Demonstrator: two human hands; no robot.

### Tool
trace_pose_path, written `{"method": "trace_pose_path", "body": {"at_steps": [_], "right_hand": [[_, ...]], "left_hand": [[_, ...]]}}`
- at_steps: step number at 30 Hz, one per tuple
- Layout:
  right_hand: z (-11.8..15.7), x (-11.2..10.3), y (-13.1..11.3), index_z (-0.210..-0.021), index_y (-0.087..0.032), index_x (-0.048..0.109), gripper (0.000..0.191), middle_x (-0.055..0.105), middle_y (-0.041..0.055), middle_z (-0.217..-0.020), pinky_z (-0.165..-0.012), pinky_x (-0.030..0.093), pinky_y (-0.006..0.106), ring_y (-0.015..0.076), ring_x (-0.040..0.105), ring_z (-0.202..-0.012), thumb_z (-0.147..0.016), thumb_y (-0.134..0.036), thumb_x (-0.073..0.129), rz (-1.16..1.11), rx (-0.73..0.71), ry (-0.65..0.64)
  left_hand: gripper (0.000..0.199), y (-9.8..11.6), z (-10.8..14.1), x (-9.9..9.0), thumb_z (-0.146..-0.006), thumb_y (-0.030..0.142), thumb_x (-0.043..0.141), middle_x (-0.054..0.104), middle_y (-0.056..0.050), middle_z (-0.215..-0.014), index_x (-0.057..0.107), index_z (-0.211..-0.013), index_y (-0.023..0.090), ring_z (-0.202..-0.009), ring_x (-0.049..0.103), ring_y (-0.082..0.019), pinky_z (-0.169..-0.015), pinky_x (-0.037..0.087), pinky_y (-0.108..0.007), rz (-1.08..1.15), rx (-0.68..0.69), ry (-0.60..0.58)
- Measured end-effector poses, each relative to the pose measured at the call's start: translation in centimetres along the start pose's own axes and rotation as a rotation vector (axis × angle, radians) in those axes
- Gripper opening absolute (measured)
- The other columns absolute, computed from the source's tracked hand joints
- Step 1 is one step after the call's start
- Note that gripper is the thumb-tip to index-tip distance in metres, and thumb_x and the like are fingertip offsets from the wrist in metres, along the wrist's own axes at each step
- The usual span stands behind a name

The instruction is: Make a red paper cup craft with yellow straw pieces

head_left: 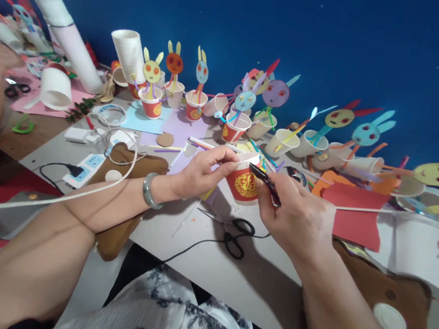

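Two hands at work: left hand (202,170) pinches the red paper cup (245,182) rim, right hand (298,216) grips a black pen (265,182) against it (scissors (233,233) just below on the tabletop (205,257)).

A paper cup (244,184) stands on the surface (197,250) between the left hand (201,172) and the right hand (298,216). Scissors (235,236) lie just near of it. A row of cups with paper rabbits (196,99) stands far behind; a power strip (85,168) lies left.
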State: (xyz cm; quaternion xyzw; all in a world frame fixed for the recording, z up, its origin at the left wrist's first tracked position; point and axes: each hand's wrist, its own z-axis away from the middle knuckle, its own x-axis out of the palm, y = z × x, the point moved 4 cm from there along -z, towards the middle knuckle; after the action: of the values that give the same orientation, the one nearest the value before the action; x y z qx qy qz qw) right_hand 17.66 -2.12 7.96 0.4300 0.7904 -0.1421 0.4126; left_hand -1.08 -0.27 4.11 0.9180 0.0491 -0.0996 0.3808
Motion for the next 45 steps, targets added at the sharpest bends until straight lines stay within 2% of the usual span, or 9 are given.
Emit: {"method": "trace_pose_path", "body": {"at_steps": [7,15,23,26,29,33,37,45], "right_hand": [[-0.1,-0.1,0.5,-0.093,-0.017,0.068,0.03,0.068,0.0041,-0.07,-0.05,0.023,0.027,0.0134,0.055,-0.058,-0.101,-0.038,0.048,-0.016,-0.036,-0.032],[-0.2,-0.5,0.5,-0.094,-0.017,0.069,0.028,0.07,0.003,-0.071,-0.049,0.024,0.026,0.0122,0.056,-0.056,-0.102,-0.036,0.051,-0.009,-0.117,0.004],[-0.2,-0.4,0.8,-0.089,-0.018,0.065,0.029,0.07,0.0031,-0.073,-0.051,0.023,0.027,0.012,0.054,-0.055,-0.103,-0.034,0.046,-0.061,-0.151,-0.061],[-0.3,-0.7,0.7,-0.088,-0.018,0.065,0.025,0.069,0.0023,-0.07,-0.05,0.025,0.027,0.0118,0.055,-0.054,-0.102,-0.032,0.05,-0.078,-0.205,0.005],[-0.4,-1.5,0.5,-0.093,-0.018,0.064,0.013,0.067,-0.0004,-0.067,-0.048,0.033,0.024,0.01,0.054,-0.051,-0.099,-0.027,0.058,-0.243,-0.242,0.105],[-0.5,-2.0,0.8,-0.1,-0.019,0.064,0.009,0.066,-0.0025,-0.067,-0.048,0.038,0.022,0.0087,0.054,-0.049,-0.094,-0.024,0.068,-0.443,-0.166,0.116],[-0.4,-1.5,1.1,-0.102,-0.019,0.068,0.012,0.068,0.0004,-0.067,-0.048,0.038,0.027,0.0133,0.06,-0.051,-0.095,-0.028,0.065,-0.412,-0.077,0.016],[-0.4,-0.2,1.3,-0.096,-0.018,0.07,0.026,0.059,-0.0004,-0.057,-0.048,0.034,0.028,0.0143,0.053,-0.046,-0.098,-0.039,0.055,-0.426,0.081,-0.169]], "left_hand": [[0.031,-0.1,-0.3,-0.2,-0.103,0.048,0.052,0.064,-0.003,-0.084,0.059,-0.092,0.019,-0.075,0.058,-0.012,-0.069,0.051,-0.027,0.061,-0.054,-0.07],[0.033,-0.2,-0.7,-0.4,-0.102,0.05,0.053,0.062,-0.003,-0.083,0.058,-0.091,0.019,-0.075,0.057,-0.013,-0.069,0.051,-0.027,0.126,-0.085,-0.138],[0.039,-0.3,-0.8,-0.5,-0.098,0.056,0.056,0.06,-0.002,-0.08,0.058,-0.088,0.019,-0.073,0.055,-0.013,-0.068,0.05,-0.027,0.204,-0.157,-0.163],[0.037,-0.4,-0.8,-0.4,-0.098,0.055,0.058,0.061,-0.002,-0.081,0.059,-0.088,0.019,-0.073,0.056,-0.012,-0.068,0.05,-0.027,0.257,-0.171,-0.161],[0.037,-0.5,-0.8,-0.4,-0.097,0.054,0.06,0.061,-0.002,-0.082,0.06,-0.088,0.018,-0.074,0.056,-0.012,-0.068,0.049,-0.027,0.285,-0.157,-0.138],[0.04,-0.7,-0.8,-0.5,-0.097,0.056,0.059,0.061,-0.002,-0.081,0.06,-0.087,0.017,-0.074,0.056,-0.012,-0.068,0.049,-0.026,0.267,-0.173,-0.129],[0.034,-0.7,-0.7,-0.6,-0.099,0.05,0.058,0.063,-0.003,-0.084,0.061,-0.09,0.017,-0.076,0.058,-0.012,-0.071,0.05,-0.027,0.209,-0.132,-0.11],[0.026,0.0,-0.4,-0.7,-0.102,0.041,0.055,0.069,-0.004,-0.086,0.062,-0.093,0.018,-0.078,0.063,-0.013,-0.072,0.051,-0.028,-0.055,0.04,-0.021]]}}
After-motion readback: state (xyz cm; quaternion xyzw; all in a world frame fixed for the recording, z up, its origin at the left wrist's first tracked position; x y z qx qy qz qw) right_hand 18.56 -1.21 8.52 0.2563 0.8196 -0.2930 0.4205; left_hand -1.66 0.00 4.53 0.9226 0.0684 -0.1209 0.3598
